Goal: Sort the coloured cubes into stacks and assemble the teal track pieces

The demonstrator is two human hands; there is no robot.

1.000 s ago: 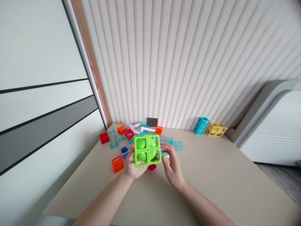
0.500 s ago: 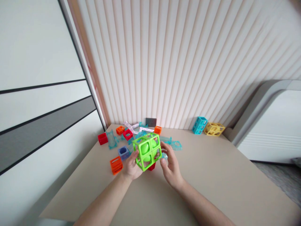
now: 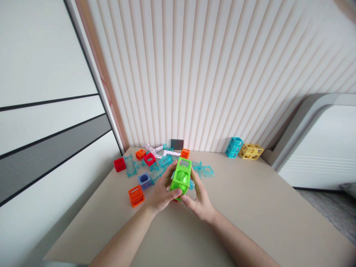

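A bright green openwork toy block is raised above the table, turned so that a narrow side faces me. My left hand grips it from the left, the thumb across its lower front. On the other side, my right hand has its fingers against the block's right side, with the thumb near the bottom corner. Behind the block a bit of red shows low down, mostly hidden. Closest to my left hand on the table are an orange frame block and a blue-violet block with a round hole.
On the beige table lie red blocks, small orange blocks, clear teal track pieces and pale lilac zigzag strips. Against the ribbed wall stand a teal block and a yellow block. A dark socket sits behind.
The green block has been turned from its broad four-window face to a narrow side. My right hand has moved in from beside it to touch it. The view has shifted slightly.
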